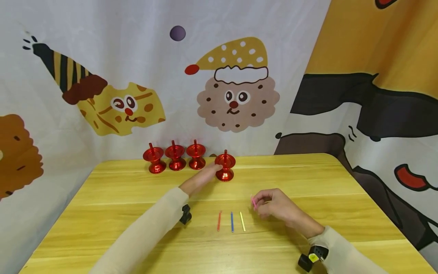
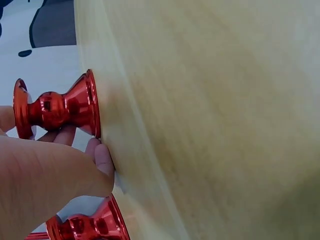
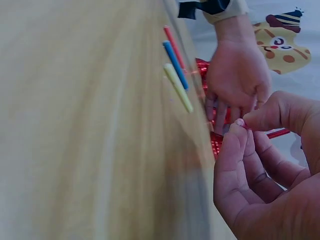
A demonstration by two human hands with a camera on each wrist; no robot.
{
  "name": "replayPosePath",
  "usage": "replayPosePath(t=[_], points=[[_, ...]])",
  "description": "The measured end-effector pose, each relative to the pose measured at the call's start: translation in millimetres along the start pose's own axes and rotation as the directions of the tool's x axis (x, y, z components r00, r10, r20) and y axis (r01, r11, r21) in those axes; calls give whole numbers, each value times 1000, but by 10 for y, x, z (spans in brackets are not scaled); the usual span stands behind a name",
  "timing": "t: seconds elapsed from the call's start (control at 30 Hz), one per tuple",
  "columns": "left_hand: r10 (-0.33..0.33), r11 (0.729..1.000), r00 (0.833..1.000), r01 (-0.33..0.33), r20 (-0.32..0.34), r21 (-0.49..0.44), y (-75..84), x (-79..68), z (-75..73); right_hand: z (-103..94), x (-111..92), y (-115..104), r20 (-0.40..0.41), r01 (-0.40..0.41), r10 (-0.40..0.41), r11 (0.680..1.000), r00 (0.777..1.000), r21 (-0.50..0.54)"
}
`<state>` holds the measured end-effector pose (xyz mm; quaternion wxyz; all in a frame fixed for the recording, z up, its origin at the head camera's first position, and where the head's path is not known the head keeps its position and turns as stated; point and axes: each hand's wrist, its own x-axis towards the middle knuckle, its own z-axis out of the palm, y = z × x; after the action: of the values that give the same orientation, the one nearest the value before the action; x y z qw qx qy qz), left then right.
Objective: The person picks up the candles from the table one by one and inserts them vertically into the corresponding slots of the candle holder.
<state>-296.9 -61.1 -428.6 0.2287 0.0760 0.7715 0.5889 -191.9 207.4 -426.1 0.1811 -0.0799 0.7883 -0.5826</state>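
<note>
While pale sleeves (image 1: 147,228) are covering both forearms at the near side of the wooden table (image 1: 291,175), a small black device (image 1: 315,255) is sitting at each wrist. Just beyond, three thin sticks are lying side by side on the wood without touching: a red stick (image 1: 219,221), a blue stick (image 1: 232,222) and a slightly slanting yellow stick (image 1: 242,221). To the right of that row and a little farther off, the right hand (image 1: 275,205) is pinching a pink stick (image 1: 254,203) between thumb and forefinger, the tips closing together and the other fingers curling loosely. Farther forward, the left hand (image 1: 207,174) is gripping a shiny red holder (image 1: 224,174), its thumb showing by the dish and its fingers bending in at the narrow middle and the base. That holder is standing upright near the far edge, with a red peg rising from its dish. To its left, three matching holders (image 1: 176,156) are standing upright in a row. Behind everything, a pale cloth (image 1: 137,49) is hanging, showing a cartoon cheese (image 1: 123,110) and a biscuit (image 1: 236,110) wearing a dotted cap.
</note>
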Motion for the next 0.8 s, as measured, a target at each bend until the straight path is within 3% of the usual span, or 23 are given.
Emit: replayPosePath(t=[0.23,0.57,0.8], points=[[13,1000,999,-14,41,18,-6,-94,72,-17,96,-70,-39,19,-20,1000,999,-24],[0,999,997,-4,79,47,8,-191,186,-85,224,-141,-4,39,-39,999,999,-10],[19,999,994,-23,111,40,-15,-193,240,-161,306,-222,-12,131,-132,991,991,-10]])
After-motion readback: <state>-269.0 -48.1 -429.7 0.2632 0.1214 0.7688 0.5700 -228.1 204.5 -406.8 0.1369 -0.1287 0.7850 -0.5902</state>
